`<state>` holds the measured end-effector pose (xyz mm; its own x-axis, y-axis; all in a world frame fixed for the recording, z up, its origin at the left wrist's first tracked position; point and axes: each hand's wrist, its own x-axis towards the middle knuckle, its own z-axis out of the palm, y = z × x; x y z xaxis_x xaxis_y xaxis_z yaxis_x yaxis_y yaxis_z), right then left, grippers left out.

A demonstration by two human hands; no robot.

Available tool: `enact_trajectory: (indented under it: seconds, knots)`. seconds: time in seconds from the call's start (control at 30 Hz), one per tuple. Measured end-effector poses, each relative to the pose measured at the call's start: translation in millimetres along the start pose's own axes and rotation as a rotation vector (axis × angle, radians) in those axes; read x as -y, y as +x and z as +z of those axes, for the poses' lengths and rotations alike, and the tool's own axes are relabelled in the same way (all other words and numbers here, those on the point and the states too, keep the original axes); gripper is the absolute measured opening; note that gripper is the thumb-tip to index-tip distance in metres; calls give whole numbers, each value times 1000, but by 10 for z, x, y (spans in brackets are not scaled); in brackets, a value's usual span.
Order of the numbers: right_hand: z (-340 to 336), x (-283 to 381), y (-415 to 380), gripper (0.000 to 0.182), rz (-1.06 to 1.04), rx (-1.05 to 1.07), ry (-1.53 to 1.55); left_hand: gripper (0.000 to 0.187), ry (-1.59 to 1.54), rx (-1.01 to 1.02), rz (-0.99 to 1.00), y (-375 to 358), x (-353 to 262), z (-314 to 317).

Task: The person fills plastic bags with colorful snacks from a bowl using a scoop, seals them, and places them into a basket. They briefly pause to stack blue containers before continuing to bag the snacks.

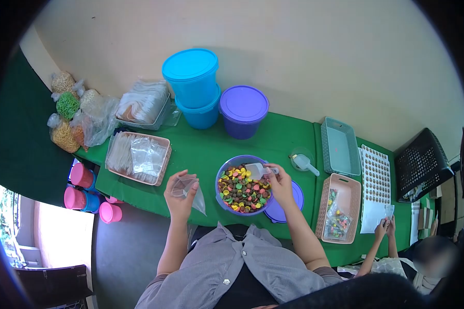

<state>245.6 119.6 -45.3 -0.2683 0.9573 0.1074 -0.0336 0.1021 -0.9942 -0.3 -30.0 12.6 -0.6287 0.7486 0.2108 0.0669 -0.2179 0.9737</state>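
My left hand [178,200] holds a clear plastic bag [199,202], its mouth spread wide between thumb and fingers. In my right hand [278,184] is a whitish translucent scoop [254,171], its blade over the near-full purple tub [218,197]. Small cup-shaped pieces [242,190] in brown, yellow, green and pink fill the tub; they look like sweets or snacks. A purple lid [298,198] lies on the table to the right, partly behind my right forearm. The bag appears to have nothing in it.
On the green-covered table [288,134] stand a basket of clear bags [165,154], blue tubs [196,92], a lidded purple tub [244,110] and another scoop [307,164]. Rightward, a pink basket [349,206] holds filled packets. A co-worker's hands [386,226] are beside a sticker sheet [375,177].
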Motion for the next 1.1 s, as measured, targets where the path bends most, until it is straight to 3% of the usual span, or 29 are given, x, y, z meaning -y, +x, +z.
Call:
enact_trajectory:
  seconds: [0.03,0.1,0.27,0.33,0.47,0.53,0.87,0.93,1.1]
  knots:
    - [-12,-40,52,20,1,2,-1,41,0,-2,-1,-1,18,-9]
    - [-49,-201,146,18,-49,221,-282,41,-5,-22,-11,0,41,-16]
    - [-71,-308,248,18,40,279,-298,41,38,-23,-28,-11,31,12]
    - [-85,-305,261,20,289,210,1,41,31,-26,-28,-6,42,3]
    - [-44,-328,245,20,319,193,-15,41,45,-26,-50,7,69,26]
    - [37,-395,204,21,449,97,140,41,54,-22,-54,-1,84,40]
    - [118,-413,163,27,430,91,22,44,53,7,-32,3,170,63]
    - [218,-474,140,26,494,-19,198,45,52,2,-20,11,173,69]
    - [218,-436,103,25,627,28,205,44,27,11,-31,-12,165,40]
